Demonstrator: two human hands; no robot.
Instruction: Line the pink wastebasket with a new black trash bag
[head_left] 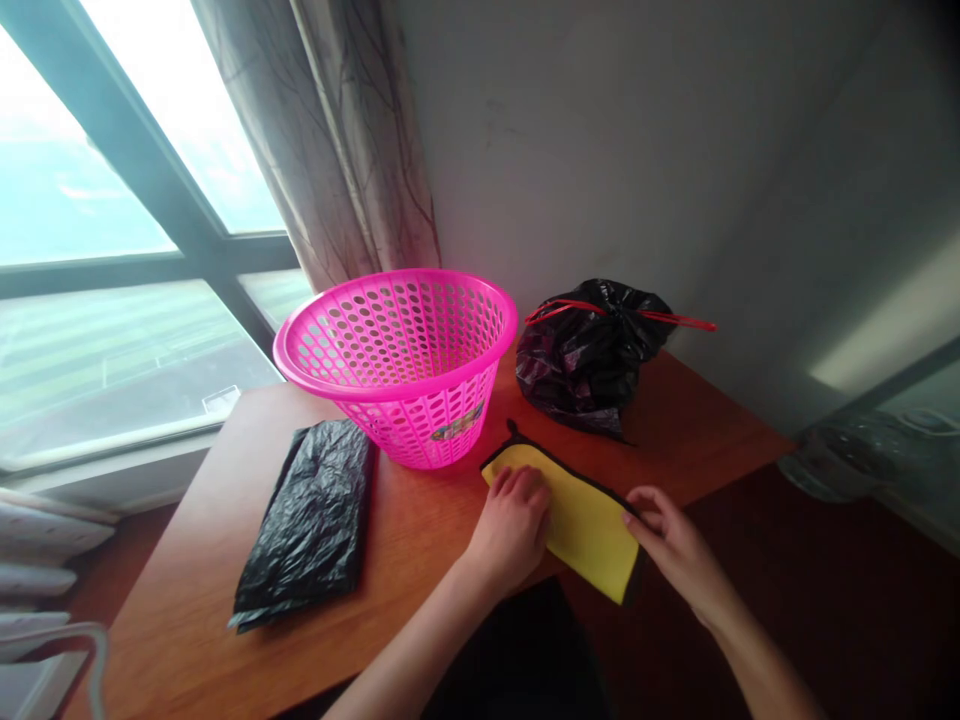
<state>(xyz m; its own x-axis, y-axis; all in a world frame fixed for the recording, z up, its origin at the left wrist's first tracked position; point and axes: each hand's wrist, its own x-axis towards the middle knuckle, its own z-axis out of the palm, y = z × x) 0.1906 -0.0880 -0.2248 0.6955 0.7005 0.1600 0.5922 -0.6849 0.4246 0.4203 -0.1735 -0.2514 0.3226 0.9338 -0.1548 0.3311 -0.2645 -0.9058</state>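
Observation:
A yellow cloth with a black edge (581, 520) lies folded at the front edge of the wooden table (420, 530), partly hanging over it. My left hand (512, 525) rests on the cloth's left part, fingers curled and pressing down. My right hand (667, 540) pinches the cloth's right edge with bent fingers. Just behind the cloth stands a pink perforated plastic basket (401, 360).
A tied black rubbish bag with red drawstrings (589, 355) sits at the back right of the table. A flat folded black plastic bag (311, 520) lies at the left. Window and curtain (352, 140) stand behind; a wall is to the right.

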